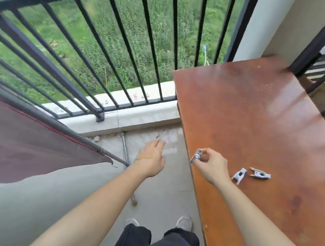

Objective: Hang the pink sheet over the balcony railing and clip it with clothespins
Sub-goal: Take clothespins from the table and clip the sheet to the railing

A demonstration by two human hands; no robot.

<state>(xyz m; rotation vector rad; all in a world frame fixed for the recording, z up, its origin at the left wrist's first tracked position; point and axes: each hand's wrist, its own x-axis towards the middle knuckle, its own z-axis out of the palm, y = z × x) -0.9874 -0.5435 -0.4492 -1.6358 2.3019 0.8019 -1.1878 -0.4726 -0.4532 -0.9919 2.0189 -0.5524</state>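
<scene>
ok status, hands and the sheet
Right hand pinching one clothespin; left hand empty, open. Pink sheet draped on a grey rail at left. Two clothespins lie on the brown table. Nothing in the way.

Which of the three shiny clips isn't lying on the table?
The silver metal clothespin pinched in the right hand. The other two clothespins lie on the reddish-brown wooden table.

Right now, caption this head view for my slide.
Right hand lifts one clothespin; two more lie on the table, sheet hung.
</scene>
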